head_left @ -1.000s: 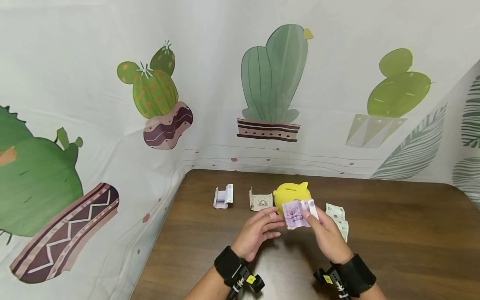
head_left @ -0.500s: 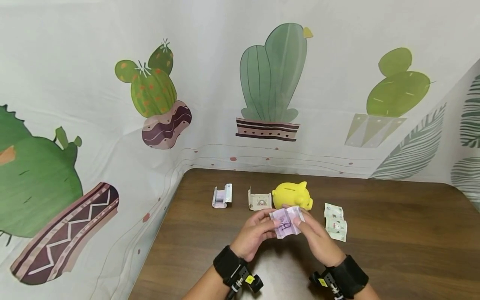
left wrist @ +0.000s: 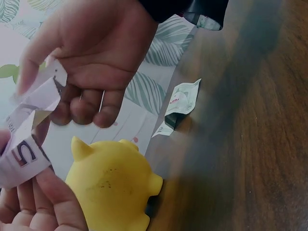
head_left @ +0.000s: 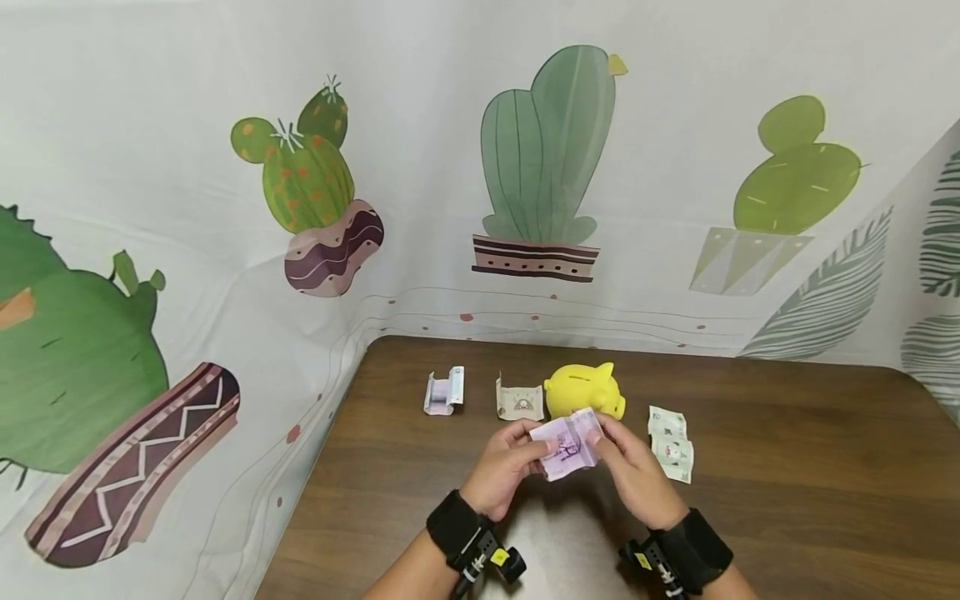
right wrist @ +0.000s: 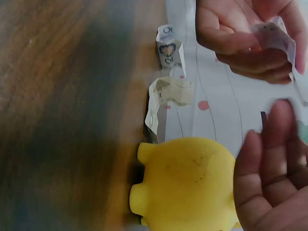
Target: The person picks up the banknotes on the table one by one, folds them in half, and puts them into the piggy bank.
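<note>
Between both hands is a creased purple banknote (head_left: 567, 447), held up in front of the piggy bank and over the table. My left hand (head_left: 497, 473) pinches its left side, thumb on top. My right hand (head_left: 639, 482) grips the opposite side, also with the thumb on the face. In the left wrist view the banknote (left wrist: 24, 154) shows bent folds and a large printed 5. Just behind the hands stands a yellow piggy bank (head_left: 581, 390) with a slot in its back, its snout toward the right.
A folded pale purple banknote (head_left: 445, 392) lies at the back left of the brown wooden table (head_left: 810, 467). Closer to the piggy bank is a beige banknote (head_left: 521, 403) with one end bent up. A creased green banknote (head_left: 672, 444) lies to the right. A cactus-printed cloth (head_left: 420, 167) hangs behind.
The purple banknote has come left and nearer, carried by the right hand. My left hand, earlier with its fingers beside the note, now pinches its left side.
</note>
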The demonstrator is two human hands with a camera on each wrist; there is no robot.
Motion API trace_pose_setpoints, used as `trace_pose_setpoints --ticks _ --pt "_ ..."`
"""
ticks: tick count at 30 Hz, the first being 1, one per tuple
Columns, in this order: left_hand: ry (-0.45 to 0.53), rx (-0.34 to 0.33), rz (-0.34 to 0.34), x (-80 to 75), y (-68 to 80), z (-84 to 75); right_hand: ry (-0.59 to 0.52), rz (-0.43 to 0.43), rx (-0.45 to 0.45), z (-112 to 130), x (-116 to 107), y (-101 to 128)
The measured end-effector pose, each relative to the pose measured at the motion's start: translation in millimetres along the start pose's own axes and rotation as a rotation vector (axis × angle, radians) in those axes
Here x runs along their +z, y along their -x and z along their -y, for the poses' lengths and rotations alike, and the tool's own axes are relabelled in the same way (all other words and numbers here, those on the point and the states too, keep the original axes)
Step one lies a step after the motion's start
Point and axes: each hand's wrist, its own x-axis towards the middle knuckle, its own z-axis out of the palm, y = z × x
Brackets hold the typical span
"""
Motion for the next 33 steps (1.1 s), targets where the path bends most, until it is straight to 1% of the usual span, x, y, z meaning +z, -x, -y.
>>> trace_pose_setpoints --ticks 4,7,12,16,19,23,29,33 --pt "0.02 0.005 -0.032 -0.6 -0.4 0.3 0.014 -0.061 0.011 -0.4 -2.8 -2.5" --pt "0.024 0.0 -0.037 -0.9 -0.4 0.2 0.056 -0.105 0.011 -1.1 -3.8 -3.3" --pt "-0.002 -0.035 -0.009 -0.4 -0.2 0.6 0.09 -0.153 -0.004 -0.9 -4.2 -3.5" --pt "-0.05 -0.074 0.03 0.9 0.5 2.3 0.083 -0.168 -0.02 -0.7 -4.3 -3.7" --pt "-0.088 -0.095 0.049 2.3 1.4 4.2 0.081 -0.16 -0.041 -2.1 -4.1 -4.0" --pt "-0.112 -0.111 0.051 3.1 1.9 5.7 0.072 -0.136 -0.093 -4.8 -3.3 -3.9" --pt "-0.104 -0.115 0.018 2.4 1.9 5.9 0.058 -0.1 -0.198 -2.1 -0.4 -1.5" --pt "-0.097 -0.106 0.023 1.9 1.9 5.7 0.079 -0.079 -0.256 0.7 1.3 -0.5"
